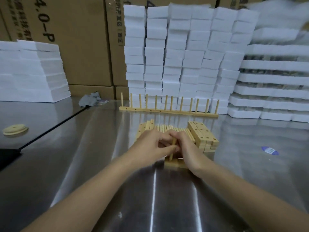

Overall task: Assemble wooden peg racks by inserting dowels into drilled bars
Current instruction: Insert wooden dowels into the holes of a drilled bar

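Dowel (172, 149): upright, lower end at the bar, just in front of the supply piles at mid-table.
Bar (175, 163): flat on the table under both hands. Only this one dowel shows in it, and the rest of its top is hidden.
Left hand (150, 144): thumb and fingertips pinch the dowel at mid-length.
Right hand (185, 148): fingers curled at the dowel's upper end, apparently round it, with the heel over the bar.
Step in hand: judged to be the seating of the first or an early dowel in this bar. How deep it sits cannot be told.
Loose dowels (167, 128): a row lying side by side just behind the hands, so many are not yet used.
Bar stack (203, 137): drilled bars piled to the right of the dowels, holes up, none pegged. A few more bars stand on edge at the left (148, 125).
Finished rack (167, 107): at the back, a long row of upright pegs. Whether it is one bar or two end to end is unclear.
Progress: early. One row is done, one bar is begun, and most of the stock is left.
Table (150, 198): polished steel.
Surroundings: foam blocks (184, 56) stacked behind the rack, boxes (80, 39) behind those, and a wooden disc (15, 130) far left.
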Tool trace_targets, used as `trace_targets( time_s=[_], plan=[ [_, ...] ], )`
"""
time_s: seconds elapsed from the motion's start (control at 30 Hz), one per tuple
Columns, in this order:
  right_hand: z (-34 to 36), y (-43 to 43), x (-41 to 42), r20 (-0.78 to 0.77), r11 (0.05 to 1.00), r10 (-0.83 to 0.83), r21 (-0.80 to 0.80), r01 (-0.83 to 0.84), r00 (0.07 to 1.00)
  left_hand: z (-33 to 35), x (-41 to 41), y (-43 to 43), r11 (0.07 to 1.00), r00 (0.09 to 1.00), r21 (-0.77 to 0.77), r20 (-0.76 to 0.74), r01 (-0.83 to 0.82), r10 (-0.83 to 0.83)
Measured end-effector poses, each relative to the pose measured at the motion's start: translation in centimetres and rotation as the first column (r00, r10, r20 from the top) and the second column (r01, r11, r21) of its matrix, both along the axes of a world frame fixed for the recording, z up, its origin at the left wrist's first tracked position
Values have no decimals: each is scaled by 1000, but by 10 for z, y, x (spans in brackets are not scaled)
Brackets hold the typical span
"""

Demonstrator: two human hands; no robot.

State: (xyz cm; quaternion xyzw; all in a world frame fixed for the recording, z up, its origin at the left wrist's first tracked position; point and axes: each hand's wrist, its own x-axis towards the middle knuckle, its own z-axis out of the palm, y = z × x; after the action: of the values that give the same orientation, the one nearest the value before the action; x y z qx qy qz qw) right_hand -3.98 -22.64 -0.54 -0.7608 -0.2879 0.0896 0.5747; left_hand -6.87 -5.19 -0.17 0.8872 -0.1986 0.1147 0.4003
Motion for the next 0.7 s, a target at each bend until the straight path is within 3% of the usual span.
trace_targets(
  time_s=[0.1,0.17,0.23,0.3,0.4,0.47,0.57,0.7],
  plan=[
    [-5,-1,4,28,1000,1,8,-1,1000,-11,0,-1,999,999,-36,32,12,-11],
    [-6,-1,4,46,994,-3,111,-2,999,-15,-1,-2,999,997,-48,73,0,4],
    [-1,-6,7,72,961,-103,265,80,992,-16,-1,-3,997,996,-71,87,2,4],
    [8,-15,16,192,921,-284,328,211,940,-17,0,-2,997,994,-70,101,-38,45],
    [10,-33,30,544,880,-463,187,437,700,-17,2,6,988,984,-103,127,-115,127],
    [5,-40,36,740,823,-355,-42,566,571,-17,2,9,984,979,-116,138,-136,152],
    [-1,-40,40,771,735,-193,-296,611,606,-18,2,9,980,970,-95,158,-174,187],
    [0,-34,39,788,665,-168,-353,659,592,-19,2,9,978,966,-87,161,-191,203]
  ],
)
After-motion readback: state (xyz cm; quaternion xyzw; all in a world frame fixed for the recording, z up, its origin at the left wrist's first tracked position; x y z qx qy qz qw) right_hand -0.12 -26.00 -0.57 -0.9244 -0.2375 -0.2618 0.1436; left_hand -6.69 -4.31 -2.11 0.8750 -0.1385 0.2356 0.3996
